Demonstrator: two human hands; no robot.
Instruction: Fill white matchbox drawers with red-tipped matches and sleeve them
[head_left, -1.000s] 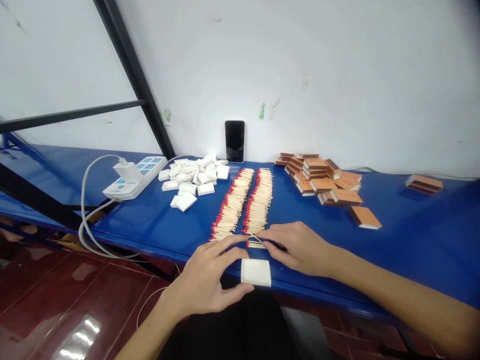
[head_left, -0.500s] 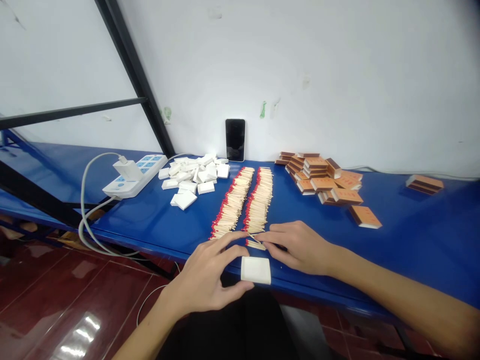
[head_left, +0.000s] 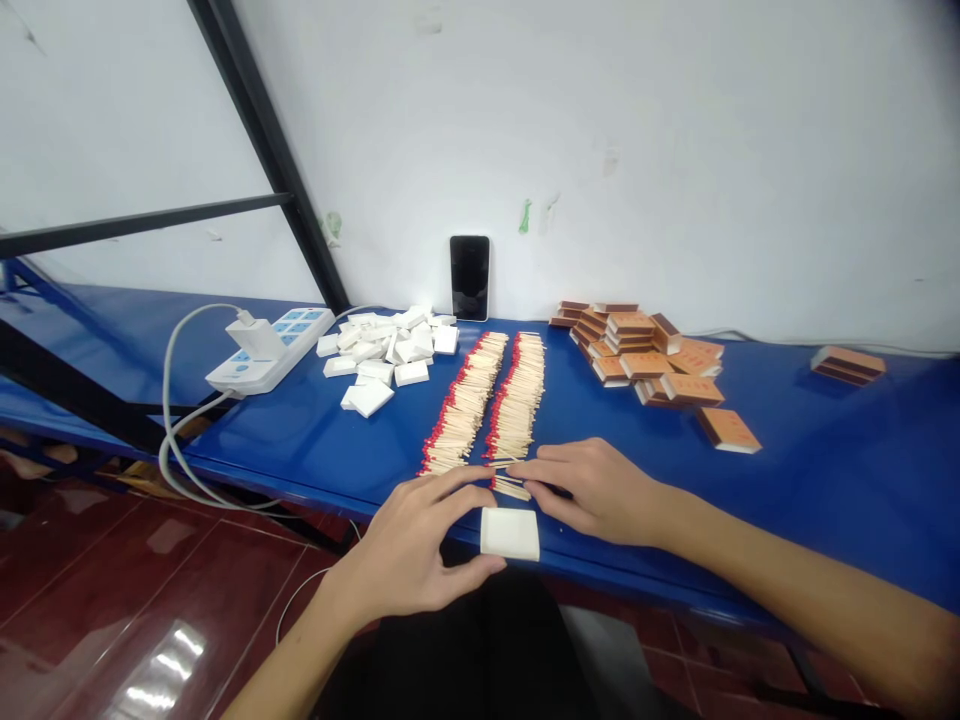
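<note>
A small group of matches [head_left: 511, 489], red heads to the left, lies at the near end of the right row of matches [head_left: 516, 400], just beyond a shallow white tray [head_left: 510, 534] near the front edge of the blue table [head_left: 810, 460]. The right hand [head_left: 592, 490] is partly closed, index finger and thumb slightly parted at the plain ends of the sticks; whether it pinches any cannot be told. The left hand [head_left: 420, 540] is curved wide, thumb and middle finger about the tray's left end, seemingly holding it, while the index finger reaches to the red heads. The step appears to be the parting of this group from the row; light pressure at both ends should keep the sticks parallel and the heads even, with the tray held steady. Farther out lie the left row of matches [head_left: 465, 405], a heap of white trays [head_left: 394, 345], orange matchboxes [head_left: 645, 362] at right and, against the wall [head_left: 637, 130], a phone [head_left: 470, 278].
</note>
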